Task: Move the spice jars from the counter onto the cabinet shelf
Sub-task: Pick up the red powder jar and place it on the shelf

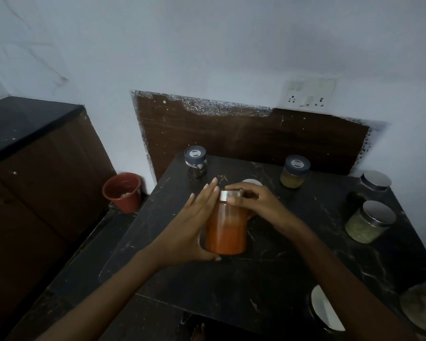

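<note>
The step in hand looks like the pick-up of one jar. The glass jar of orange-red powder with a steel lid point(225, 232) is near the middle of the black marbled counter point(231, 286), held between both hands. The left hand point(190, 225) lays straight fingers up its left side with the thumb hooked round the base. The right hand point(253, 200) has a curled grip on the lid and shoulder. Whether the base is clear of the counter I cannot tell.

The next move, as I judge it, calls for a steady lift and a turn toward the cabinet shelf, which is not in view.

Other jars wait:
- far left, a small grey-capped jar point(195, 162)
- far right of it, a grey-capped jar of yellowish spice point(295, 172)
- at the right edge, a steel-lidded jar of green spice point(369, 222)

A round pale lid point(252, 182) shows just behind the right hand and could be knocked. A red plastic pot point(123, 191) sits on the floor to the left.
</note>
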